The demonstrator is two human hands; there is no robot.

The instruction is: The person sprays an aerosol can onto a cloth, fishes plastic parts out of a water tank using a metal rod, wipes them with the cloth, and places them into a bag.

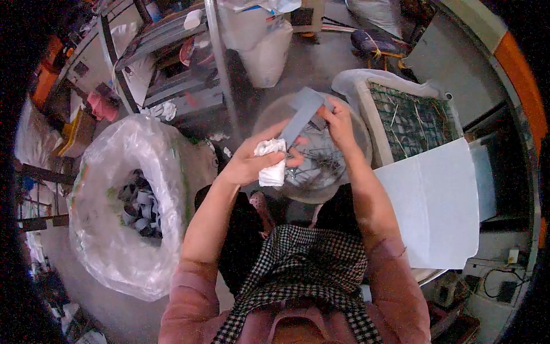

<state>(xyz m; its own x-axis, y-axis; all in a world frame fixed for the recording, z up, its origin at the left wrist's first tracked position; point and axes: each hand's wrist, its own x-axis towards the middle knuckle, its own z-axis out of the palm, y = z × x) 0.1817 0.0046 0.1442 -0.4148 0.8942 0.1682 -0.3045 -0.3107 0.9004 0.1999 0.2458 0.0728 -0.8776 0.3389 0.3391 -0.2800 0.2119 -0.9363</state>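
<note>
In the head view my left hand (pixel 247 161) is closed around a folded white cloth (pixel 271 163). A flat grey strip (pixel 303 117), bent or angled at its far end, runs up from beside the cloth. My left fingers lie around its lower end; whether they grip it too is hard to see. My right hand (pixel 339 123) pinches the strip near its upper end, with the fingertips partly hidden. Both hands are above a round translucent tub (pixel 264 117), which holds thin dark and grey scraps.
To the left stands a large clear plastic bag (pixel 103 229) with grey curved pieces (pixel 140 206) inside. On the right are a pale-framed crate (pixel 375 123) with dark mesh and a white board (pixel 429 212). A metal rack (pixel 177 74) and white sacks (pixel 266 51) stand behind.
</note>
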